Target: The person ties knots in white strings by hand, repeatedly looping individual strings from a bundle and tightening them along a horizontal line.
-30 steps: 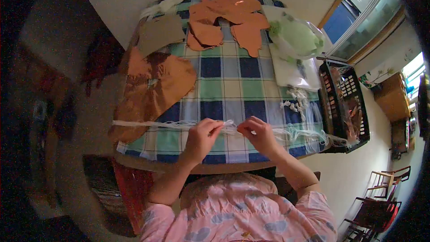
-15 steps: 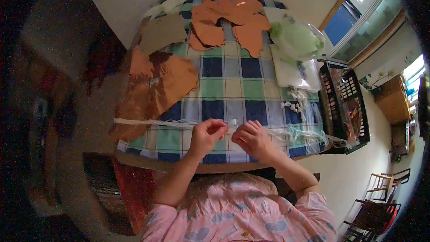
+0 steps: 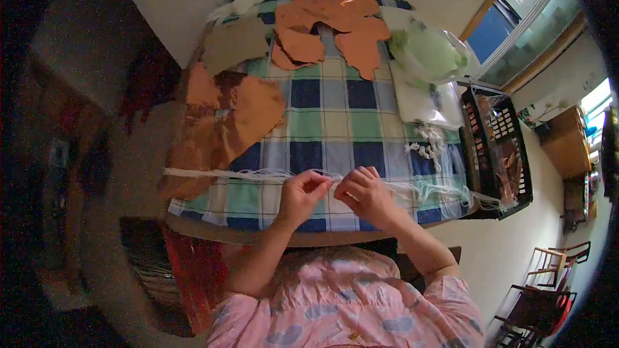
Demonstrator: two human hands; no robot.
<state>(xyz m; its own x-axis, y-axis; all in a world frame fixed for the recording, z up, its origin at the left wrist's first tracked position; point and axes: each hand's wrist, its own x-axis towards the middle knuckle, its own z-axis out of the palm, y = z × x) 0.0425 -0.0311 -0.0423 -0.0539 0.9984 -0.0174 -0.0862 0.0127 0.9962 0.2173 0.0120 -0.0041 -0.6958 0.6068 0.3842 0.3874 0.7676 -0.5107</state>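
Observation:
A bundle of white strings (image 3: 258,175) stretches across the near part of the checked cloth (image 3: 322,127), passing both hands. My left hand (image 3: 303,194) is pinched on the strands near the middle of the bundle. Close on its right, my right hand (image 3: 362,194) has its fingers bent together on the same strands, a small gap from the left fingertips. To the right the strings (image 3: 445,192) turn pale green and run over the cloth's edge. Knotted white pieces (image 3: 425,145) lie just beyond them.
Orange-brown sheets lie at the left (image 3: 248,116) and the far side (image 3: 364,42) of the table. A green clear bag (image 3: 429,55) rests at the far right, near a black crate (image 3: 500,148). Wooden chairs (image 3: 538,309) stand at lower right.
My left hand has shifted slightly right, its thumb and finger now together by the right hand. The white tuft between the hands no longer shows.

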